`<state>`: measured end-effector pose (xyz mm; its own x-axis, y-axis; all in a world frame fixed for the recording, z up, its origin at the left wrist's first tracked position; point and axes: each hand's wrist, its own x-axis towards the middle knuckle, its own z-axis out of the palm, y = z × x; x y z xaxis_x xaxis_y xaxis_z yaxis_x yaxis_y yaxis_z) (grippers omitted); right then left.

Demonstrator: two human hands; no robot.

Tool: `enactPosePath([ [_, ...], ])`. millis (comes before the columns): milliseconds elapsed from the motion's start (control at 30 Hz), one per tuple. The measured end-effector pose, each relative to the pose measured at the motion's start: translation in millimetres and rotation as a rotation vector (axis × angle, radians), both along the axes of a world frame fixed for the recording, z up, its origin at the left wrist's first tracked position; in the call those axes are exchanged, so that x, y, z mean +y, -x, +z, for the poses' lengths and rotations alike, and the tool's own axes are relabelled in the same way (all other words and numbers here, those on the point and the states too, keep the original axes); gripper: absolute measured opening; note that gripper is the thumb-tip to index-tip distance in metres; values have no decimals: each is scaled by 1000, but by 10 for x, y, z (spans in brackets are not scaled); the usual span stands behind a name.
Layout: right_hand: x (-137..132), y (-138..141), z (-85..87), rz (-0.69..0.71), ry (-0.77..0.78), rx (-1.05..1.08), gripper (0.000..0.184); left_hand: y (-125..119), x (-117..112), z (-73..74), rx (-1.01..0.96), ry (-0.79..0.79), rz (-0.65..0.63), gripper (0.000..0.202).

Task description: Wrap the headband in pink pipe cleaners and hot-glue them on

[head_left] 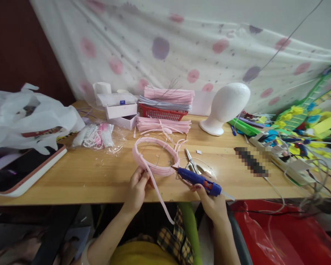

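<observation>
A ring wrapped in pink pipe cleaners [138, 156] is held at its near left side by my left hand [139, 186], fingers pinched on it. From that grip a loose pink strip [157, 193] hangs over the table edge. My right hand [209, 198] is closed around a blue glue gun [195, 179], with a glue stick jutting from its back end. The gun's tip points left at the ring's near right rim; whether it touches, I cannot tell. Just behind the gun, scissors [191, 162] lie on the table, partly covered by it.
Pink bundles [164, 125] lie beyond the ring, before a red basket [165, 112]. A white foam head [227, 105] stands back right. Bagged beads [99, 136], a tablet-like device [27, 167] and a plastic bag [30, 117] are left. A power strip [281, 158] with cables lies right.
</observation>
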<state>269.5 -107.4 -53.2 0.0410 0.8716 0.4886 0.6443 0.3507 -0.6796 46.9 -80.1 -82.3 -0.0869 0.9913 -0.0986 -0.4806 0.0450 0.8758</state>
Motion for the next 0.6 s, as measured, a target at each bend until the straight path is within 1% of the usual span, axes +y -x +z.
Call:
enactPosePath([
  [167, 7, -14, -56, -32, -32, 32, 47, 5, -10, 15, 11, 13, -12, 36],
  [267, 5, -31, -82, -46, -18, 24, 47, 8, -11, 11, 14, 2, -7, 34],
  [433, -1, -24, -37, -20, 7, 1, 46, 15, -6, -7, 36, -29, -5, 31],
  [600, -3, -17, -13, -17, 6, 11, 45, 16, -1, 3, 33, -14, -8, 32],
])
